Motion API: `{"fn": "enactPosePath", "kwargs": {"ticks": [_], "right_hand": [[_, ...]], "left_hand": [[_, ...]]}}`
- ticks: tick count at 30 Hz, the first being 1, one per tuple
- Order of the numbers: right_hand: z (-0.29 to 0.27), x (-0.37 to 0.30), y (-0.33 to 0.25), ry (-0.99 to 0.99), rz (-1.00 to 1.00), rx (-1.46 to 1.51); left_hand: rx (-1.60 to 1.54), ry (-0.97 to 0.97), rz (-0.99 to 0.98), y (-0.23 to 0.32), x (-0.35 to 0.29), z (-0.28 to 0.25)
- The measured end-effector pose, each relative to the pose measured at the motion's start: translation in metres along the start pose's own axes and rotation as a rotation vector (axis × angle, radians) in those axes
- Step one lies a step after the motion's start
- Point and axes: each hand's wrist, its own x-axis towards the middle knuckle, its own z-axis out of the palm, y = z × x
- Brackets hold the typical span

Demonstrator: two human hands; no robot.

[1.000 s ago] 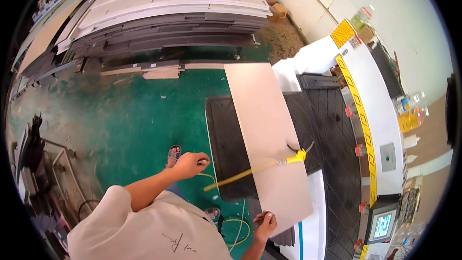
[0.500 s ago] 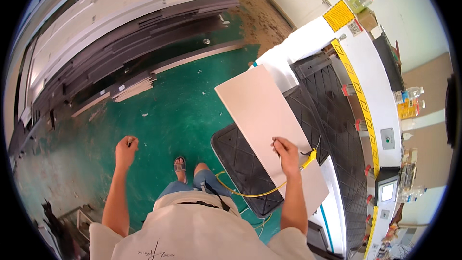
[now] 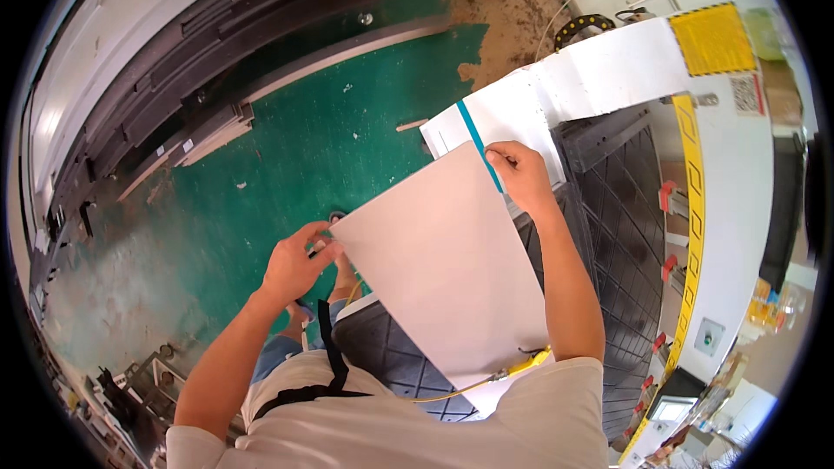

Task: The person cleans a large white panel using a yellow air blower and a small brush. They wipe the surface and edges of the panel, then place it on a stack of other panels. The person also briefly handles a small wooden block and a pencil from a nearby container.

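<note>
A pale beige flat panel lies at a slant in front of me, over a black ribbed surface. My left hand is at its far left corner, with curled fingers close to the edge. Something small seems to sit between those fingers, too hidden to name. Against the far right corner of the panel is my right hand, thumb and fingers pinched together beside a teal strip. What that pinch holds is hidden. A yellow air gun on a yellow hose rests across the panel's near end.
A white machine with yellow edging and red-tipped clamps curves along the right. Its black grooved bed borders the panel. Stacked dark and white boards fill the far left, beyond the green floor. Bottles stand at the far right.
Both hands have moved forward to the panel's far corners, the left one coming in from the side. My view has shifted closer to the panel. The air gun stays on the near end.
</note>
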Motion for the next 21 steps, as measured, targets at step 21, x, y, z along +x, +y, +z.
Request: {"fn": "enactPosePath", "kwargs": {"ticks": [21], "right_hand": [[-0.019,0.087,0.021,-0.460,0.213,0.033]], "left_hand": [[-0.093,-0.087,-0.368,0.036,0.033,0.023]]}}
